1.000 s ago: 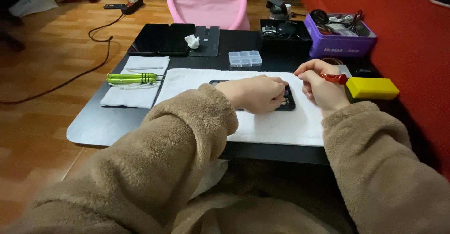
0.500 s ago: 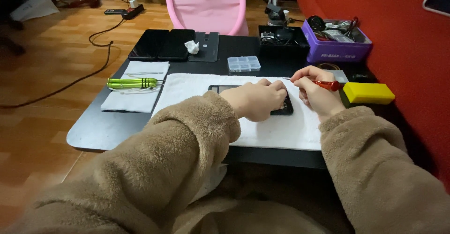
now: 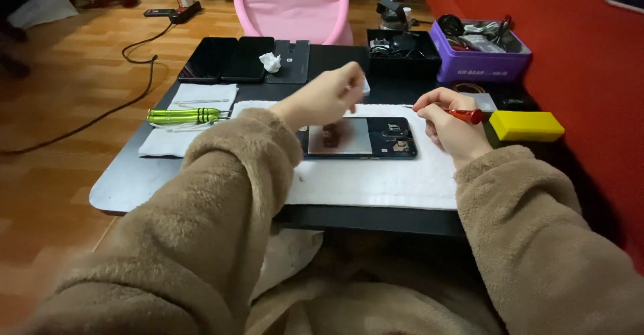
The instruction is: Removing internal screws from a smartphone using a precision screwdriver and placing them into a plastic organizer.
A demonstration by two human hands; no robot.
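Note:
An opened dark phone (image 3: 362,137) lies flat on a white mat (image 3: 376,181) on the low black table (image 3: 121,181). My left hand (image 3: 327,97) is raised above the phone's far edge with its fingers pinched together; nothing visible shows between them. To the right of the phone, my right hand (image 3: 453,130) rests on the mat. It holds a small red-handled screwdriver (image 3: 463,114) with the tip pointing left. Both arms are in tan fleece sleeves.
Green-handled screwdrivers (image 3: 181,115) lie on a white cloth (image 3: 184,140) at the left. Black phones (image 3: 225,59), a crumpled tissue (image 3: 270,61), a black tray (image 3: 402,45) and a purple parts box (image 3: 479,60) line the far edge. A yellow block (image 3: 525,125) sits right. Pink chair (image 3: 292,6) behind.
My left hand has lifted off the phone and moved up and away, uncovering the phone. The right hand with the screwdriver has stayed in about the same place.

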